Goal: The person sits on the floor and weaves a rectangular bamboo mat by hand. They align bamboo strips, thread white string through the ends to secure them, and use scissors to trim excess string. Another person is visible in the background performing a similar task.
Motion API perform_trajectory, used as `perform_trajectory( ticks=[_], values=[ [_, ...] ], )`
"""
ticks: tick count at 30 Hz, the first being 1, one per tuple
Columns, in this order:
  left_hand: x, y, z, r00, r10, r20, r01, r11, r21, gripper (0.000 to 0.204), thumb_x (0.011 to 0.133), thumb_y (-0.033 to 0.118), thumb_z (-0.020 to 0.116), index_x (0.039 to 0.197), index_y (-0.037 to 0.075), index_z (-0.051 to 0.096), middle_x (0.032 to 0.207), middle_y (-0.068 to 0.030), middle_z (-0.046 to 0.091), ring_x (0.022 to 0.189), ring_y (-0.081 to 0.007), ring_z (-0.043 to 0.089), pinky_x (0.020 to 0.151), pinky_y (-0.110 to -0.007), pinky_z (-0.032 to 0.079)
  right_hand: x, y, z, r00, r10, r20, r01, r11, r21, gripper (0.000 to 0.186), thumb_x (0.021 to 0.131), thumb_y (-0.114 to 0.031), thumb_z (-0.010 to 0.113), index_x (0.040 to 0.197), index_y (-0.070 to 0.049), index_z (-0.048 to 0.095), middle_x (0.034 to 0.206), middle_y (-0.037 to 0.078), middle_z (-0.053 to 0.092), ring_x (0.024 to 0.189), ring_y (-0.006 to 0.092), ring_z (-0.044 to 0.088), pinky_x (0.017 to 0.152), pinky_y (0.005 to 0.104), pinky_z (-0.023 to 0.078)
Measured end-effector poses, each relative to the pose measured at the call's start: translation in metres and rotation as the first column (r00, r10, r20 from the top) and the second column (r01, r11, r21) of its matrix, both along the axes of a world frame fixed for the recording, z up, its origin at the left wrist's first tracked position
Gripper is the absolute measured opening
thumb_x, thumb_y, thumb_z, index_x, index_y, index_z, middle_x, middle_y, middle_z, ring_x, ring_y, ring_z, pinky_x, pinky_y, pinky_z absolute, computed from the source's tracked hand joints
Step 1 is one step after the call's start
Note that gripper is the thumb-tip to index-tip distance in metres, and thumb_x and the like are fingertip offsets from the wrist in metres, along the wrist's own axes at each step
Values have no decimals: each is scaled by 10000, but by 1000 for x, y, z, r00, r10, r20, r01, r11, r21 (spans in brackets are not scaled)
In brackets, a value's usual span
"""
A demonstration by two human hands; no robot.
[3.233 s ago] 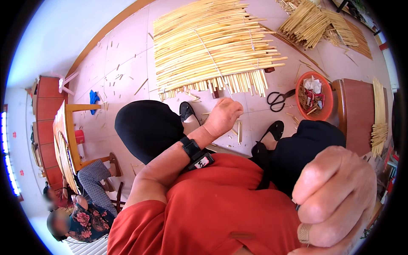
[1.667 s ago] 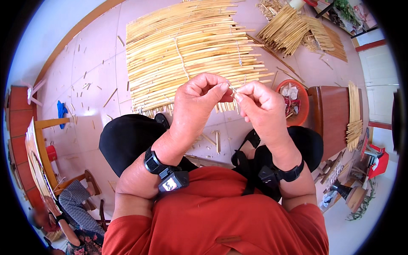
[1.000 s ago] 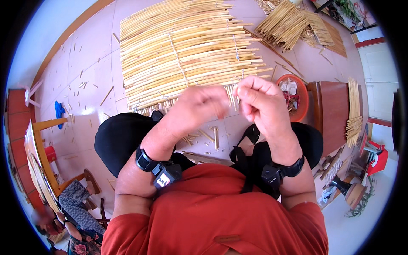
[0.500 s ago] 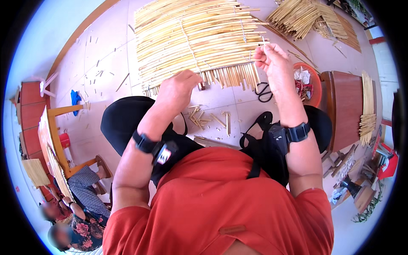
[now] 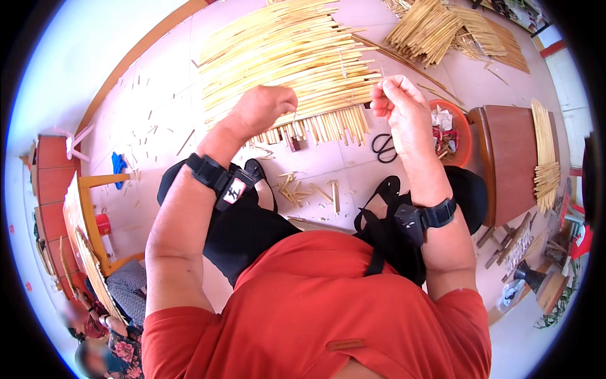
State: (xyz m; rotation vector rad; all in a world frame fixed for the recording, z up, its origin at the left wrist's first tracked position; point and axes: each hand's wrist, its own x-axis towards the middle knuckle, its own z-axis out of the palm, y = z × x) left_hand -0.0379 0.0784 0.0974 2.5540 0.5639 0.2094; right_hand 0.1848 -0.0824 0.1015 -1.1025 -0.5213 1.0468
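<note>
A mat of pale yellow reed stalks (image 5: 252,66) lies on the floor in front of me, bound by crosswise rows of cord. Over its near edge is my left hand (image 5: 268,108), its fingers curled in a pinch. A thin strand seems to hang below those fingertips, too fine to name. At the mat's right edge my right hand (image 5: 404,110) is raised with thumb and fingers pinched together. What it holds, if anything, is too small to tell. Shorter stalk ends (image 5: 325,128) stick out toward me below the near edge, beside a small dark brown block (image 5: 294,144).
Black-handled scissors (image 5: 384,148) lie beside an orange basin (image 5: 466,140) of scraps. Cut stalk pieces (image 5: 291,189) are scattered between my feet. A brown wooden stool (image 5: 514,164) stands right. Stalk bundles (image 5: 424,31) lie far right. Two people (image 5: 104,341) sit at lower left.
My left hand has risen slightly and turned, its fingers now curled tighter. My right hand stays near the mat's right edge, a little lower. The whole view has shifted slightly.
</note>
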Motion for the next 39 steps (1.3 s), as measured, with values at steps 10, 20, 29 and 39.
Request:
perform_trajectory(
  ticks=[10, 20, 29, 39],
  values=[
    [54, -4, 56, 898, 394, 195, -175, 727, -664, 75, 884, 90, 585, 917, 25, 606, 746, -19, 614, 586, -51, 538, 516, -182, 441, -14, 33, 44, 982, -20, 190, 8, 998, 65, 134, 921, -169, 549, 883, -47, 586, 782, 12, 598, 702, 72, 528, 670, 203, 429],
    [48, -4, 69, 755, 568, 328, 75, 423, -903, 45, 893, 84, 569, 866, 47, 566, 726, -19, 583, 545, -61, 492, 494, -180, 390, -19, 79, 53, 959, -75, 273, 30, 986, 163, 94, 881, -107, 611, 896, -16, 592, 751, -6, 568, 724, 61, 512, 692, 198, 417],
    [38, -14, 86, 725, 580, 372, 165, 378, -911, 61, 894, 118, 593, 908, 59, 584, 762, 4, 599, 584, -20, 493, 529, -155, 395, -30, 97, 46, 984, 63, 165, -90, 983, 160, 77, 916, -106, 563, 908, -30, 569, 806, 39, 616, 713, 86, 569, 669, 230, 480],
    [39, -23, 98, 678, 620, 394, 227, 333, -915, 66, 880, 100, 590, 883, 39, 565, 711, -81, 596, 481, -95, 508, 415, -193, 397, -37, 102, 47, 932, 318, 172, -353, 903, 243, 108, 957, -160, 510, 934, -54, 513, 811, -4, 548, 706, 56, 527, 636, 206, 456]
  ],
)
